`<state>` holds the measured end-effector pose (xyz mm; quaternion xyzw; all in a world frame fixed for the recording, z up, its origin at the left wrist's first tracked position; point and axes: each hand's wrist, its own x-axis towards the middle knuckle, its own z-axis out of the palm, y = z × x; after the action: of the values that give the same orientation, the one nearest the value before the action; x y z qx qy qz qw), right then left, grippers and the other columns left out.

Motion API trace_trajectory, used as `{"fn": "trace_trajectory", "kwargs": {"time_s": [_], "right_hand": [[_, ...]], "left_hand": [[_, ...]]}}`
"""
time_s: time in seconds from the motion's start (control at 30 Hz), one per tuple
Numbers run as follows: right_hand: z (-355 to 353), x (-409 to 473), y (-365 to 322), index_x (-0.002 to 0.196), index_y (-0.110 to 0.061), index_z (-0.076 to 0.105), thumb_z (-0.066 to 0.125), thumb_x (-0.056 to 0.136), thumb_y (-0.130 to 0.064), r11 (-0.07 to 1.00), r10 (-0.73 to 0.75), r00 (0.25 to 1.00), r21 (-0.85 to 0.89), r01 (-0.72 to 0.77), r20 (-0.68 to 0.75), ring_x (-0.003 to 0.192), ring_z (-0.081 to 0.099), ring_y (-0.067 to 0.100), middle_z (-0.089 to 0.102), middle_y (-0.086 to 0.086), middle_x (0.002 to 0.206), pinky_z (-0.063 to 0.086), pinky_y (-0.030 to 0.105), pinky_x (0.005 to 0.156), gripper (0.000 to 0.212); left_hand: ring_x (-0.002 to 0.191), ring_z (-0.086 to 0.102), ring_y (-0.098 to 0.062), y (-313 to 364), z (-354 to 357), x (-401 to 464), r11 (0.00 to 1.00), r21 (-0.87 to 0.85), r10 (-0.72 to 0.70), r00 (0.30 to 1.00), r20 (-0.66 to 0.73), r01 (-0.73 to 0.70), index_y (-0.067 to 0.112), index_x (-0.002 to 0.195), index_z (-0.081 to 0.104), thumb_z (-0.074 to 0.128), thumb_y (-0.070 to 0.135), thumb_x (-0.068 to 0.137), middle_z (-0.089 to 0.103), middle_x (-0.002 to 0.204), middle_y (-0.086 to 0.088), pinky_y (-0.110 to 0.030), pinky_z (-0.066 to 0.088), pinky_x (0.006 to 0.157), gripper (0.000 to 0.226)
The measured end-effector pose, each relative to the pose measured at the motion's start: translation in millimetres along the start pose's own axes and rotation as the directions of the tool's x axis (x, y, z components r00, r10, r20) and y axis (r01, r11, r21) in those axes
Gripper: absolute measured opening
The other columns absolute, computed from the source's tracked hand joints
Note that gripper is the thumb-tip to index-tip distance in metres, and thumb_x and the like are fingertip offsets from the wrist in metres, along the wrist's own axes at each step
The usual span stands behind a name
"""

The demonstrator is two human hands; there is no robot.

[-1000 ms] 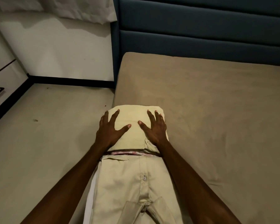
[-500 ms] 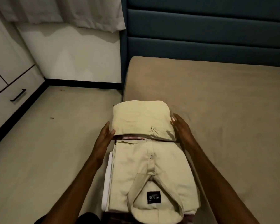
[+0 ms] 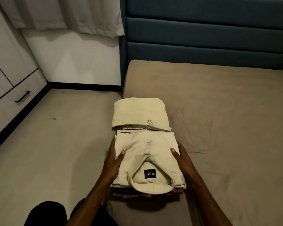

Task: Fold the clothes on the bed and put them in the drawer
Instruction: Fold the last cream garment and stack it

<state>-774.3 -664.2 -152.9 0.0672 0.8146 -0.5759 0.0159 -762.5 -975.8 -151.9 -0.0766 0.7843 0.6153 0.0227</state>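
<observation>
Left hand: the left hand (image 3: pixel 113 160) sits at about 9 o'clock of the near stack, fingers down its left side and thumb laid over the top layer, so it clasps the stack's edge.
Right hand: the right hand (image 3: pixel 180 158) mirrors it at 3 o'clock, thumb on top of the cloth and fingers hidden down the right side; it grips the same stack.
Near stack: a folded cream shirt (image 3: pixel 147 160), collar and black label toward the person, tops a pile of folded clothes (image 3: pixel 176 190) whose darker and pinkish edges peep out at 6 o'clock; it rests at the near left corner of the bed (image 3: pixel 219 128).
Far bundle: a second folded cream garment (image 3: pixel 140 114) lies at 12 o'clock of the shirt, touching or just overlapping its far edge, with something pink showing beneath it.
Drawer: the drawer (image 3: pixel 15 101) with a black handle sits well apart at 10 o'clock, across the floor (image 3: pixel 55 144), and looks closed.
Done: judging by the neat piles, the folding appears finished; no loose clothes show on the bed.
Left: carrying the clothes over, opening the drawer and laying them inside; none of this is begun.
Step in hand: probably lifting the near stack with both hands.
</observation>
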Motion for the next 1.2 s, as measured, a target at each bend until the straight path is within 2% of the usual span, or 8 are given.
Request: {"fn": "trace_trajectory", "kwargs": {"time_s": [0.1,0.23,0.47,0.63,0.8,0.93,1.07,1.2], "right_hand": [[2.4,-2.6,3.9,0.118,-0.035,0.066,0.060,0.098,-0.058,0.990,-0.019,0.989,-0.138,-0.001,-0.144,0.107,0.064,0.000,0.068,-0.015,0.115,0.050,0.023,0.087,0.031],[7.7,-15.4,-2.3,0.082,-0.014,0.064,0.050,0.084,-0.085,0.941,0.186,0.938,-0.223,-0.256,-0.291,0.078,0.065,0.019,0.069,0.001,0.082,0.050,0.036,0.070,0.072],[5.2,-9.9,-11.2,0.128,-0.002,0.063,0.055,0.092,-0.073,0.853,0.494,0.843,-0.069,-0.517,-0.214,0.105,0.061,0.031,0.065,0.017,0.128,0.045,0.035,0.089,0.080],[-7.4,-11.3,-18.2,0.135,-0.009,0.064,0.085,0.063,-0.070,0.780,0.538,0.838,0.323,-0.536,0.092,0.112,0.071,0.032,0.073,0.013,0.124,0.052,0.047,0.107,0.097],[-9.0,-25.3,-29.4,0.135,-0.006,0.063,0.076,0.087,-0.047,0.581,0.541,0.784,0.538,-0.611,0.306,0.127,0.060,0.044,0.068,0.024,0.130,0.043,0.060,0.112,0.065],[-2.7,-36.1,-41.7,0.129,-0.004,0.064,0.062,0.096,-0.038,0.567,0.495,0.817,0.604,-0.561,0.295,0.095,0.075,0.036,0.073,0.023,0.118,0.061,0.045,0.086,0.048],[-3.0,-37.0,-43.2,0.133,-0.004,0.064,0.065,0.091,-0.041,0.520,0.544,0.805,0.658,-0.544,0.236,0.103,0.071,0.039,0.070,0.025,0.124,0.052,0.049,0.100,0.055],[-8.8,-42.4,-67.7,0.102,-0.003,0.078,0.056,0.099,-0.040,0.498,0.521,0.817,0.689,-0.526,0.247,0.079,0.076,0.035,0.076,0.022,0.101,0.063,0.042,0.066,0.043]], "left_hand": [[0.139,0.043,-0.013,-5.6,3.9,-5.1,0.995,-0.058,-0.084,0.993,-0.086,0.079,0.044,0.156,0.026,0.058,0.054,0.095,0.039,0.158,0.014,-0.039,0.038,0.116,0.070],[0.111,0.062,-0.022,5.4,5.6,-9.3,0.977,-0.026,-0.212,0.951,-0.225,0.211,0.025,0.131,0.056,0.063,0.061,0.090,0.066,0.117,0.005,-0.034,0.047,0.090,0.055],[0.102,0.064,-0.027,9.5,-1.4,1.4,0.926,0.181,-0.312,0.941,-0.132,0.333,0.024,0.109,0.067,0.049,0.079,0.087,0.070,0.110,-0.005,-0.039,0.052,0.091,0.063],[0.102,0.074,-0.030,11.1,-13.6,6.7,0.804,-0.322,-0.450,0.865,0.221,0.501,0.008,0.124,0.067,0.078,0.059,0.080,0.076,0.112,-0.012,-0.047,0.056,0.096,0.069],[0.116,0.068,-0.035,26.9,-16.9,-2.7,0.643,-0.497,-0.400,0.809,0.430,0.582,0.007,0.135,0.060,0.065,0.040,0.097,0.070,0.127,-0.019,-0.050,0.050,0.105,0.050],[0.112,0.070,-0.034,30.0,-17.8,-11.0,0.570,-0.539,-0.372,0.779,0.504,0.621,0.006,0.131,0.062,0.055,0.038,0.102,0.069,0.127,-0.020,-0.045,0.057,0.094,0.044],[0.114,0.069,-0.034,28.5,-16.2,-8.0,0.538,-0.547,-0.337,0.759,0.557,0.641,0.004,0.133,0.062,0.051,0.037,0.104,0.067,0.130,-0.021,-0.047,0.053,0.100,0.045],[0.128,0.059,-0.038,29.6,-16.0,9.8,0.495,-0.553,-0.291,0.728,0.621,0.670,0.004,0.140,0.058,0.053,0.036,0.103,0.061,0.139,-0.023,-0.054,0.040,0.114,0.049]]}}
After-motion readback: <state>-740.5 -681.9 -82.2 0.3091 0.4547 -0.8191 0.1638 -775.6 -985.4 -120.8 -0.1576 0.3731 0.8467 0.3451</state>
